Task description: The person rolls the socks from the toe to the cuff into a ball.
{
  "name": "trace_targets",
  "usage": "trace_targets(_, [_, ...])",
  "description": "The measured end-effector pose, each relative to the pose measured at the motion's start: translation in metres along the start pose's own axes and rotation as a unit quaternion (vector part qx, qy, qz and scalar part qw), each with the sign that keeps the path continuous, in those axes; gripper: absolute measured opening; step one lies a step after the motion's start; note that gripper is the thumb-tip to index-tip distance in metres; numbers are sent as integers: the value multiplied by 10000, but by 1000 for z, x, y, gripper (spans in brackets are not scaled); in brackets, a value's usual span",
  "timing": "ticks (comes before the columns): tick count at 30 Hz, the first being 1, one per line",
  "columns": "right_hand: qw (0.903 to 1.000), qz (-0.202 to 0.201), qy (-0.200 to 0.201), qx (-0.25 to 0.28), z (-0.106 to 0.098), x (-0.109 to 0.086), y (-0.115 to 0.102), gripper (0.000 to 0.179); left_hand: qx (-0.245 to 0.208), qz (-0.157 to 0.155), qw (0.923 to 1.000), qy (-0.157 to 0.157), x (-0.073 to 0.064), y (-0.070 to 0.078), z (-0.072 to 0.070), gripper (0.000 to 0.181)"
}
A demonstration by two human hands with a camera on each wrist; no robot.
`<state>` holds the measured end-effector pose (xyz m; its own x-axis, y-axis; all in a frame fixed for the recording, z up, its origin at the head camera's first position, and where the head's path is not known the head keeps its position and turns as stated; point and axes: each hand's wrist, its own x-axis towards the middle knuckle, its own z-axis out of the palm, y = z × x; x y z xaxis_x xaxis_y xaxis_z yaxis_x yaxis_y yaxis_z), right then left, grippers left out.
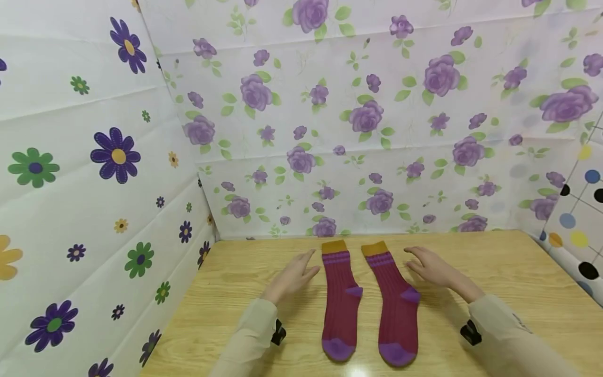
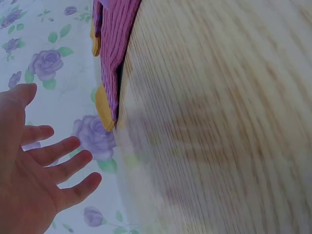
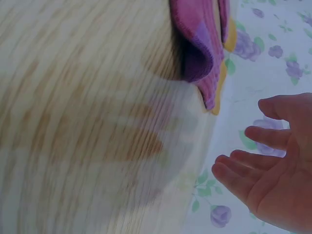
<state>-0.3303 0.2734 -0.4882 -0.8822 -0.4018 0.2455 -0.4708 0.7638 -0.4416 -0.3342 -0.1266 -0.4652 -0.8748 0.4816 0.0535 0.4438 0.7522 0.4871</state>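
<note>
Two maroon ribbed socks lie flat side by side on the wooden table, each with a mustard cuff, purple stripes, and a purple heel and toe. Cuffs point to the far edge, toes toward me. Just left of the left sock [image 1: 340,303] is my left hand [image 1: 293,273], its fingers spread and relaxed, holding nothing. My right hand [image 1: 431,267] hovers beside the cuff end of the right sock [image 1: 395,303], fingers loosely extended and nothing in them. In the left wrist view, the hand [image 2: 44,170] is apart from the sock. The right wrist view likewise shows a gap between hand [image 3: 273,161] and sock.
The light wooden table [image 1: 212,314] meets a back wall covering [image 1: 330,136] with purple roses. A daisy-patterned sheet [image 1: 85,209] stands along the left side, and a dotted sheet [image 1: 577,225] along the right. Black wrist devices sit at both sleeves.
</note>
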Motion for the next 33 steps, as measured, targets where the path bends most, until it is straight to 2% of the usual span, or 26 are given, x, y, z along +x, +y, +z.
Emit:
trace_targets(4, [9998, -10, -59, 183, -1, 2, -2, 41, -386, 109, 9992, 10, 3, 5, 3, 59])
trace_targets(9, [9992, 120, -177, 345, 1, 4, -3, 38, -614, 483, 9969, 86, 8, 8, 10, 59])
trace_targets(13, [9978, 361, -212, 506, 3, 4, -3, 37, -968, 395, 9945, -20, 12, 12, 15, 55])
trace_targets(16, [9975, 392, -148, 573, 4, 4, -2, 36, -1183, 324, 9924, -89, 15, 16, 17, 50])
trace_targets(20, [9966, 408, -110, 706, 5, 5, -1, 34, -1432, 447, 9886, -123, 19, 20, 22, 46])
trace_targets(25, [9884, 778, -296, 1272, 6, 4, -6, 35, -1524, 525, 9867, -190, 21, 26, 27, 43])
trace_targets(33, [9704, 1381, -408, 1937, 5, 8, -13, 37, -1570, 400, 9867, -158, 25, 38, 30, 39])
